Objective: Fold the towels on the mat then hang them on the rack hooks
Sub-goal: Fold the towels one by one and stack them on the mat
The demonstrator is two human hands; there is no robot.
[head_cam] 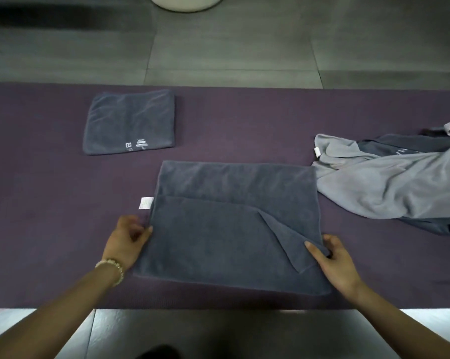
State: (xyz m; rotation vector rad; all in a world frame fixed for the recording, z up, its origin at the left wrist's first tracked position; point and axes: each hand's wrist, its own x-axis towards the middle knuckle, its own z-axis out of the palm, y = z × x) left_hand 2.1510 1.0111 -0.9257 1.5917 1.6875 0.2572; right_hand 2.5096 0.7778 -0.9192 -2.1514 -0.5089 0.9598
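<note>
A dark grey towel (226, 229) lies partly folded on the purple mat (50, 216) in front of me, a white tag at its left edge. My left hand (127, 242) pinches the towel's left edge. At the right edge, my right hand (332, 257) grips the towel where a corner is turned over. A folded dark grey towel (129, 123) with pale stitching lies flat at the back left. At the right sits a loose pile: a light grey towel (389, 185) over darker ones (400, 143). No rack or hooks are in view.
Grey floor tiles (231, 47) lie beyond the mat and also along its near edge. A white round object (185, 2) is cut off at the top edge. A bead bracelet circles my left wrist.
</note>
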